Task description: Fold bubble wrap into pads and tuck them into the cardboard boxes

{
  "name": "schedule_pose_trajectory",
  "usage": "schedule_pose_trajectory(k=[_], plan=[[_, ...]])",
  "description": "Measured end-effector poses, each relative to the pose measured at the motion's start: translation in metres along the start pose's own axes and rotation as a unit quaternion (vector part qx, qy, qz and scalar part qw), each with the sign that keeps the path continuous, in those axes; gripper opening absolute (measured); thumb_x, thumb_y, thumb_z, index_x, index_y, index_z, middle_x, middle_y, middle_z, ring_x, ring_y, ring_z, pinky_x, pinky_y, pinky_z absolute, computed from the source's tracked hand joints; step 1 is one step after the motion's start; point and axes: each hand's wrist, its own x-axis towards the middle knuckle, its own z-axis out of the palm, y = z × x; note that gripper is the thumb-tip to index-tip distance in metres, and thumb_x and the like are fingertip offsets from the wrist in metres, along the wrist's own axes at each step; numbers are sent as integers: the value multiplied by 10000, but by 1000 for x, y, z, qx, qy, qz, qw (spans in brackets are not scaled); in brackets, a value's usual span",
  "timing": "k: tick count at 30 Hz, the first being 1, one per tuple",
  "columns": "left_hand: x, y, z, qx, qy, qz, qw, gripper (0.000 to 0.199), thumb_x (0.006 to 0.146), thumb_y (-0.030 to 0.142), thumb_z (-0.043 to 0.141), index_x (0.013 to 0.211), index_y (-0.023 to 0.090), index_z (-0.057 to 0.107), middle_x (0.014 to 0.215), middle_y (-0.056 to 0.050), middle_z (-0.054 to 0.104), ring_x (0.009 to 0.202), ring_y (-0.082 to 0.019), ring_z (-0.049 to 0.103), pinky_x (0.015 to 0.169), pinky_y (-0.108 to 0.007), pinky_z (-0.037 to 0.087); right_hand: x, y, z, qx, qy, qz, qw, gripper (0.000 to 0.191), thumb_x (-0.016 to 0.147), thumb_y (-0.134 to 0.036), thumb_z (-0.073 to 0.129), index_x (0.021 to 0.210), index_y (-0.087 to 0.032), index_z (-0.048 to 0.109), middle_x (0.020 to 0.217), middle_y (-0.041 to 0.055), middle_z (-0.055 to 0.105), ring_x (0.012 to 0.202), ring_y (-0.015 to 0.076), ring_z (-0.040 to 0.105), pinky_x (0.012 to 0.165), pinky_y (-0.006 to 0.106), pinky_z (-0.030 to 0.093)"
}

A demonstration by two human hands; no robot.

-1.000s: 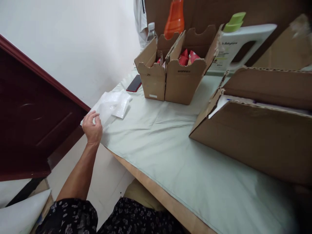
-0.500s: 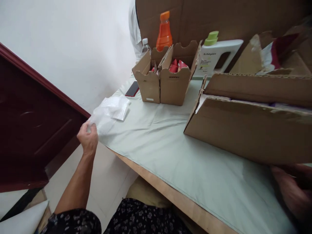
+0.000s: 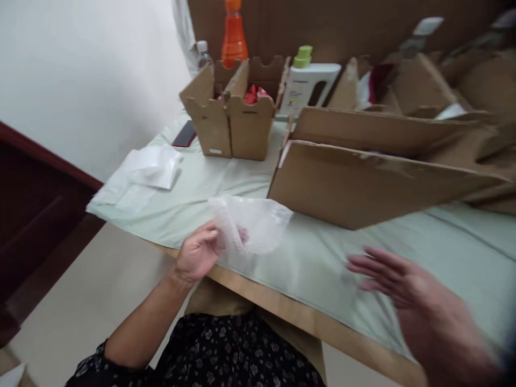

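Observation:
A clear bubble wrap bag (image 3: 264, 223) hangs from my left hand (image 3: 201, 250), whose fingers and thumb pinch its left end above the table's front edge. Some of my fingers show blurred through the plastic. My right hand (image 3: 407, 295) is over the right part of the table, fingers stretched out and a little smeared by motion, with nothing in it. More bubble wrap bags (image 3: 155, 164) lie in a loose pile at the table's left end. Between and behind my hands stands a long open cardboard box (image 3: 342, 183).
Two small cardboard bins (image 3: 248, 129) with red packets stand at the back, near an orange bottle (image 3: 234, 40) and a white jug with green cap (image 3: 308, 88). A phone (image 3: 184, 134) lies left of them. A pale green cloth (image 3: 314, 269) covers the table.
My left hand has lifted a bubble wrap bag off the pile and carried it right, to in front of me. My right hand has come further into view, open. The view has shifted right.

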Motion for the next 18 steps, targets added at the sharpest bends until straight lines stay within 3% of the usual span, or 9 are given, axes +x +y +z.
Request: schedule_pose_trajectory(k=[2, 4, 6, 8, 9, 11, 14, 16, 18], plan=[[10, -18, 19, 16, -59, -58, 996, 257, 815, 320, 675, 1002, 185, 789, 1053, -87, 805, 1046, -303, 744, 988, -460, 574, -7, -9, 21, 69, -101, 45, 991, 637, 848, -641, 701, 1383, -303, 630, 1273, 151, 735, 1118, 348, 725, 743, 425, 643], [18, -28, 28, 63, -72, -92, 991, 329, 821, 368, 689, 1085, 187, 766, 1092, -106, 792, 1067, -310, 737, 986, -471, 573, -5, -18, 40, 98, -136, 55, 984, 784, 781, -652, 767, 1451, -299, 562, 1253, 141, 737, 1069, 317, 732, 796, 425, 632], [22, -29, 26, 137, -14, -59, 989, 406, 862, 404, 673, 1204, 189, 716, 1173, -125, 766, 1111, -303, 720, 1003, -478, 562, 3, -25, 52, 85, -123, 64, 987, 731, 775, -591, 797, 1399, -269, 594, 1071, 104, 766, 907, 260, 736, 769, 391, 612], [18, -23, 20, 220, 81, 48, 971, 432, 925, 429, 621, 1291, 204, 666, 1287, -129, 721, 1192, -295, 685, 1054, -495, 532, 11, -25, 57, 53, -91, 64, 992, 537, 787, -509, 800, 1234, -235, 686, 880, 48, 738, 747, 200, 684, 692, 343, 574], [13, -18, 17, 264, 115, 111, 951, 439, 950, 437, 595, 1329, 221, 645, 1348, -124, 689, 1250, -299, 654, 1092, -509, 505, 14, -24, 57, 39, -77, 61, 994, 449, 788, -479, 797, 1148, -223, 717, 820, 28, 712, 699, 178, 649, 658, 323, 550], [-1, -11, 18, 367, 129, 218, 895, 476, 966, 436, 591, 1414, 274, 592, 1469, -98, 608, 1381, -318, 557, 1168, -539, 438, 18, -17, 57, 25, -62, 53, 996, 361, 783, -450, 794, 1047, -209, 742, 762, 7, 674, 650, 152, 595, 619, 300, 512], [-18, -11, 36, 544, 45, 309, 779, 623, 905, 397, 703, 1495, 357, 508, 1602, -63, 466, 1504, -358, 405, 1236, -586, 348, 20, -8, 56, 22, -56, 65, 996, 350, 791, -447, 791, 1040, -206, 744, 746, 0, 661, 625, 140, 559, 591, 286, 487], [-17, -20, 49, 623, -27, 335, 706, 705, 853, 384, 768, 1501, 361, 493, 1624, -79, 430, 1523, -387, 363, 1247, -617, 312, 20, -4, 54, 23, -49, 73, 996, 361, 817, -467, 769, 1069, -211, 739, 792, 14, 680, 655, 153, 583, 591, 287, 497], [-9, -30, 54, 664, -68, 329, 668, 722, 838, 371, 774, 1501, 319, 493, 1619, -121, 431, 1510, -404, 377, 1236, -627, 316, 18, -2, 48, 19, -57, 66, 996, 402, 839, -486, 754, 1142, -224, 728, 903, 41, 716, 759, 183, 647, 648, 307, 541]])
